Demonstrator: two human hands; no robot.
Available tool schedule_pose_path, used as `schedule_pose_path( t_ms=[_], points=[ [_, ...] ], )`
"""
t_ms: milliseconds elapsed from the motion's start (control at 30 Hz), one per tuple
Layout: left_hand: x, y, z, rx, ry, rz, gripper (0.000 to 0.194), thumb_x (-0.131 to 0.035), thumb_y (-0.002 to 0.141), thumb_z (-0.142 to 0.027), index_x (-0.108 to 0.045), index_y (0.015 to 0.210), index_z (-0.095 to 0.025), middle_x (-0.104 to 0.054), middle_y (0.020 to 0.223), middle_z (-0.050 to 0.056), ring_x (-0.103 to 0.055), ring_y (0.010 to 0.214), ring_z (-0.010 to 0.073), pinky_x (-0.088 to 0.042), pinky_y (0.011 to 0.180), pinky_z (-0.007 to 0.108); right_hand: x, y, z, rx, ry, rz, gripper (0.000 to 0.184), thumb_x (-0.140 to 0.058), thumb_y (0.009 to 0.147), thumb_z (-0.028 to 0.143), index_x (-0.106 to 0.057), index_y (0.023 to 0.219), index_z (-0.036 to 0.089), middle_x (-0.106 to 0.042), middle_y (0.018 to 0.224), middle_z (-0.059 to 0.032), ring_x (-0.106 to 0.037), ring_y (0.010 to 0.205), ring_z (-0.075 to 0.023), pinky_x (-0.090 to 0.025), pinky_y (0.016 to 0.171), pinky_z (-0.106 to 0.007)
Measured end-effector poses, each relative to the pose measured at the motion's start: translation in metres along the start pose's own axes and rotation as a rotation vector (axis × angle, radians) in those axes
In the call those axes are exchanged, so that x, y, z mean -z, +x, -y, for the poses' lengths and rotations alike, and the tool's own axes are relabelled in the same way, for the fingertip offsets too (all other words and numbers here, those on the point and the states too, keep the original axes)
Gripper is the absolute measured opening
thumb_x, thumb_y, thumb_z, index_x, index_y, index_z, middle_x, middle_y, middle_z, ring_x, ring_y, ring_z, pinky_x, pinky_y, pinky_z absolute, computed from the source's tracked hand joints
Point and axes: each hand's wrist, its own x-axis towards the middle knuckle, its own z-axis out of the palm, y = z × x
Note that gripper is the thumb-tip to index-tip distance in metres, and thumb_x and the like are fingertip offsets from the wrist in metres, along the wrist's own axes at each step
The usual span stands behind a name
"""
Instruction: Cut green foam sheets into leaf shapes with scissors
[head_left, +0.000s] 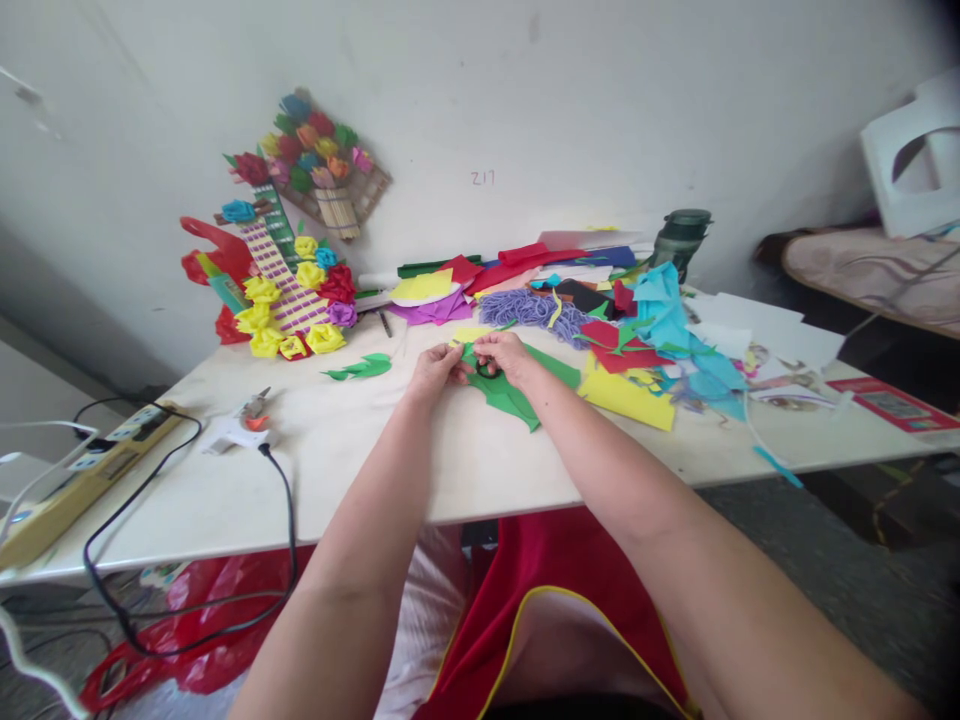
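Over the near part of the pile, my left hand point(439, 368) pinches a small piece of green paper point(469, 353). My right hand point(506, 355) is close beside it, fingertips closed at the same piece. Below the right fingers shows the dark loop of what look like scissors point(487, 371); their blades are hidden. Under both hands lies a larger sheet of green paper point(517, 395) with an uneven cut edge. Several cut green leaves point(360, 367) lie on the table left of my left hand.
A glue gun point(244, 428) with a black cord and a power strip point(90, 475) lie at left. Paper-flower crafts point(289, 280) stand behind. Purple yarn point(532, 315), yellow paper point(626, 393), blue crepe paper point(664, 310) and a dark bottle point(681, 240) are at right.
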Motion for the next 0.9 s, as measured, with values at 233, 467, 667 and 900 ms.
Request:
schedule_pose_path(
  t_ms=[233, 467, 667, 900],
  points=[
    [0.0004, -0.0021, -0.0034, -0.074, 0.111, -0.055, 0.039, -0.070, 0.067, -0.048, -0.048, 0.058, -0.017, -0.050, 0.043, -0.003, -0.037, 0.036, 0.0048, -0.027, 0.038, 0.021, 0.0018, 0.0021, -0.0027, 0.020, -0.009, 0.092, 0.007, -0.063, 0.070, 0.016, -0.058, 0.066, 0.014, -0.053, 0.051, 0.0026, -0.046, 0.042, -0.0066, -0.031, 0.033, -0.016],
    [-0.0010, 0.0008, -0.0045, -0.053, 0.028, -0.141, 0.050, -0.057, 0.070, -0.064, -0.046, 0.056, -0.017, -0.049, 0.043, -0.002, -0.037, 0.035, 0.0058, -0.029, 0.039, 0.021, -0.0026, -0.0032, 0.0057, 0.000, -0.152, 0.056, 0.023, -0.063, 0.077, 0.016, -0.052, 0.057, 0.014, -0.049, 0.043, 0.0049, -0.039, 0.034, -0.0041, -0.028, 0.033, -0.016],
    [0.0015, 0.0010, -0.0036, -0.019, -0.064, -0.156, 0.047, -0.066, 0.063, -0.061, -0.052, 0.061, -0.016, -0.055, 0.051, 0.000, -0.041, 0.039, 0.0062, -0.031, 0.040, 0.021, -0.0025, 0.0019, 0.0028, 0.075, -0.124, 0.001, 0.021, -0.058, 0.079, 0.016, -0.052, 0.059, 0.015, -0.050, 0.047, 0.0054, -0.040, 0.036, -0.0038, -0.029, 0.033, -0.015],
    [0.0022, -0.0021, -0.0047, -0.078, -0.044, -0.090, 0.033, -0.076, 0.056, -0.039, -0.053, 0.059, -0.015, -0.054, 0.052, -0.002, -0.042, 0.041, 0.0052, -0.030, 0.042, 0.020, -0.0018, 0.0016, 0.0008, 0.055, -0.158, 0.092, 0.017, -0.059, 0.079, 0.020, -0.055, 0.064, 0.014, -0.050, 0.046, 0.0047, -0.043, 0.038, -0.0051, -0.029, 0.033, -0.016]
  ],
)
